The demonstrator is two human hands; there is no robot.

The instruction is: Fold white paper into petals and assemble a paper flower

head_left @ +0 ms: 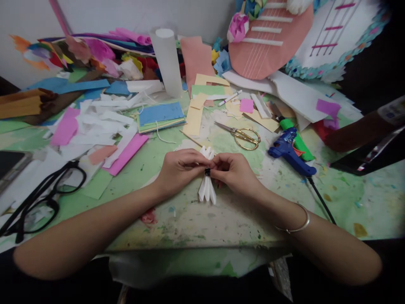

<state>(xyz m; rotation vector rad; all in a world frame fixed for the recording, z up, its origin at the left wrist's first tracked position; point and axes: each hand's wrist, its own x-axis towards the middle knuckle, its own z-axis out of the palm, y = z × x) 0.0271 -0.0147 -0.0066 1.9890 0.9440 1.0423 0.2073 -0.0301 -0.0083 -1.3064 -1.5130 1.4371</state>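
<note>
Near the front of the table, a pleated white paper bundle (pixel 207 192) is pinched at its middle, its folds fanning out above and below. My left hand (pixel 186 168) grips it from the left, thumb and fingers closed. From the right, my right hand (pixel 232 171) has its fingertips closed on the same waist. A small black band or clip (pixel 207 171) sits there between my fingertips; its exact kind is unclear. Just behind the hands lies a thin wooden stick (pixel 191 138), partly hidden. Gold-handled scissors (pixel 242 136) rest beyond my right hand.
A blue glue gun (pixel 291 152) with a cord lies at right. Black glasses (pixel 47 198) and a phone-like device (pixel 12 169) are at left, by white paper scraps (pixel 98 122). Stacked coloured paper (pixel 163 115), a white paper roll (pixel 167 63) and a guitar-shaped craft (pixel 268 42) stand behind.
</note>
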